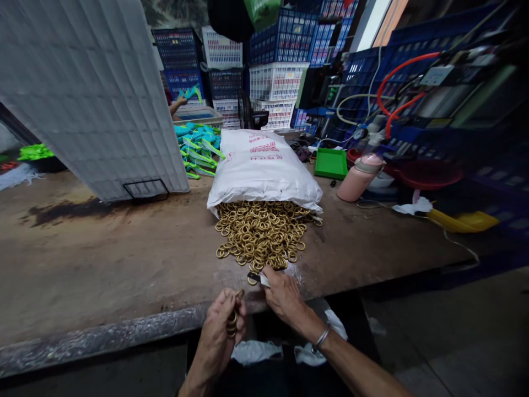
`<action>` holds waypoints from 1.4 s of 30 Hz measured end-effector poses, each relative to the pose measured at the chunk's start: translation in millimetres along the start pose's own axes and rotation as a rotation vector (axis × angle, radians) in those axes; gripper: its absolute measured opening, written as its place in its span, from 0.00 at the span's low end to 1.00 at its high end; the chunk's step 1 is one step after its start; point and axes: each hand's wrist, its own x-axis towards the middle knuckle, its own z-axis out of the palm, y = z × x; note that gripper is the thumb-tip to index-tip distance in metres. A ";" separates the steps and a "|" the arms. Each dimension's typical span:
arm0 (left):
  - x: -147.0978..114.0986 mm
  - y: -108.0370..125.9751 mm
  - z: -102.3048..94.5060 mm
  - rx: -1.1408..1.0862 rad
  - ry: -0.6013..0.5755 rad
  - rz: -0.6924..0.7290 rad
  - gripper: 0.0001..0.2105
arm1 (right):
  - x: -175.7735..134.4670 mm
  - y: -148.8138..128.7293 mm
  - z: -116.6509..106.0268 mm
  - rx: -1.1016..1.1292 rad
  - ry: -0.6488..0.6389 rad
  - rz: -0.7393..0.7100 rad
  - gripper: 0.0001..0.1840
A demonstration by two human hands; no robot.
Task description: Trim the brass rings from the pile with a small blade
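Several brass-coloured rings (232, 324) are held in my left hand (221, 325), its fingers curled round them just off the table's front edge. My right hand (283, 292) pinches a small knife (255, 278) with a dark tip and a whitish part by the fingers. That tip lies over a single ring (252, 282) near the table edge. Beyond both hands, a heap of the same rings (264, 231) spills from the mouth of a white woven sack (264, 165) with red print. The fingers of my right hand partly hide what they grip.
A tall white corrugated panel (95, 94) stands on the wooden table (165, 248) at the left. Bright blue-and-green pieces (198, 146) lie behind it. A green tray (330, 164), pink bottle (359, 179) and red hoses are on the right. Another person's hand (178, 103) shows at the back.
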 end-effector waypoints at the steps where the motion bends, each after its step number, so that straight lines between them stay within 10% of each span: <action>1: 1.5 0.9 -1.0 -0.037 0.010 -0.010 0.12 | -0.8 -2.7 0.6 0.017 0.010 0.000 0.09; 18: 16.2 4.7 -16.0 -0.328 0.088 -0.092 0.08 | 9.1 -15.4 13.5 0.110 0.083 0.029 0.12; 29: 14.5 -2.1 7.6 0.003 0.131 0.119 0.13 | 2.8 -37.6 -7.5 0.996 0.030 0.173 0.05; 42: 17.5 -2.5 6.2 0.370 0.218 0.293 0.11 | -1.3 -35.1 -10.9 0.924 0.002 0.052 0.12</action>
